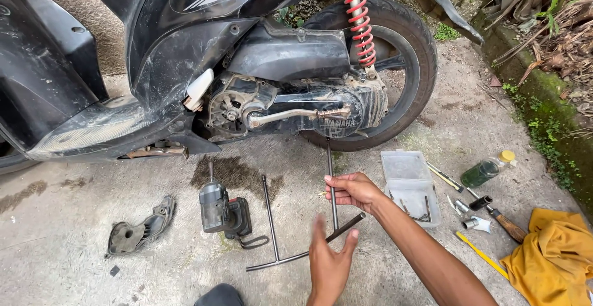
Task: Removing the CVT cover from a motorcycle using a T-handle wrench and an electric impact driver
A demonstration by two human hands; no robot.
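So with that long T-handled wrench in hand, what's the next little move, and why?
Probably steady the long T-shaped metal wrench with both hands: the right hand grips its shaft, whose tip points at the black scooter engine case, while the left hand sits open at the crossbar.

One head-worn view only, so nothing is shared with another; it looks steeply down and forward from close above the concrete ground (74,263); the scooter (204,46) fills ten to one o'clock; both forearms enter from six o'clock.
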